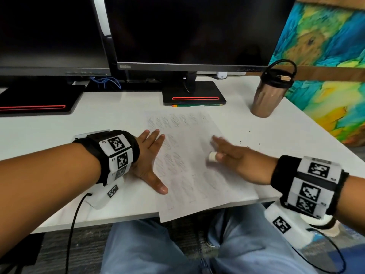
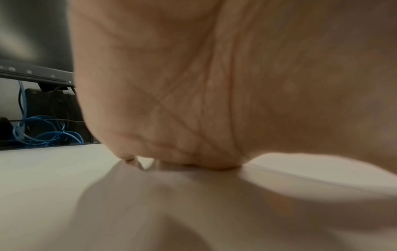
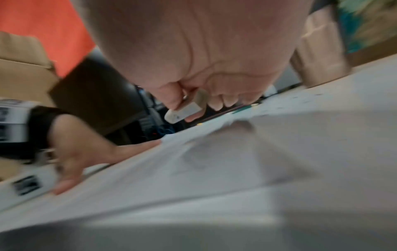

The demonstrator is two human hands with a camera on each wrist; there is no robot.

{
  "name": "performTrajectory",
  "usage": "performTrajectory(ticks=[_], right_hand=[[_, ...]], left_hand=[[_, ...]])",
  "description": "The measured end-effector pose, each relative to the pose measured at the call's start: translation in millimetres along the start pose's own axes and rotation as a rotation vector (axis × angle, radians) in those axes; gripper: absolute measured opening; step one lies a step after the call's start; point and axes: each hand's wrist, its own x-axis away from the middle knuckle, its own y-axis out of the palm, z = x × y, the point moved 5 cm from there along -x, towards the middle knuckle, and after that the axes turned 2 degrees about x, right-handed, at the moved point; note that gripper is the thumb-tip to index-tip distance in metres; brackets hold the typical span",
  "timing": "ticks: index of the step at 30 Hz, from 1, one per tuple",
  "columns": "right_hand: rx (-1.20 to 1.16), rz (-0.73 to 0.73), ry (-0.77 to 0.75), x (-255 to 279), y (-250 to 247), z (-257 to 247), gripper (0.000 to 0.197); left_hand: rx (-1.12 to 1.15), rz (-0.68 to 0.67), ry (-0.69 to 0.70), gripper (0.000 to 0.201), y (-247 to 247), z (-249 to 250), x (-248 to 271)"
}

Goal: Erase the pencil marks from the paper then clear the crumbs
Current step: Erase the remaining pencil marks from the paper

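Observation:
A white sheet of paper (image 1: 189, 165) with faint pencil scribbles lies on the white desk (image 1: 59, 131), its near corner hanging over the front edge. My left hand (image 1: 150, 155) presses flat on the sheet's left side, fingers spread; in the left wrist view only its palm (image 2: 193, 101) shows. My right hand (image 1: 227, 151) hovers blurred over the right half of the sheet, its thumb pinching a white eraser (image 1: 213, 156) against the palm while the other fingers stretch out. The eraser (image 3: 182, 113) also shows in the right wrist view. Dark crumbs (image 1: 248, 139) dot the desk right of the paper.
Two dark monitors stand at the back, the nearer stand (image 1: 194, 93) just beyond the paper with a green pencil (image 1: 197, 105) in front of it. A bronze tumbler (image 1: 270, 91) with a black lid stands at the back right. A colourful panel (image 1: 325, 66) borders the desk's right side.

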Motion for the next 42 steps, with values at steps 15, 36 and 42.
performTrajectory(ticks=[15,36,42], right_hand=[[0.428,0.258,-0.346,-32,-55,-72,0.021],[0.392,0.073,-0.487,-78,-3,-92,0.029],[0.492,0.189,-0.479,-81,-9,-90,0.012]], left_hand=[[0.086,0.118,0.017,0.152,-18,9,0],[0.077,0.111,0.004,0.147,-11,13,-16],[0.098,0.104,-0.012,0.150,-11,13,-14]])
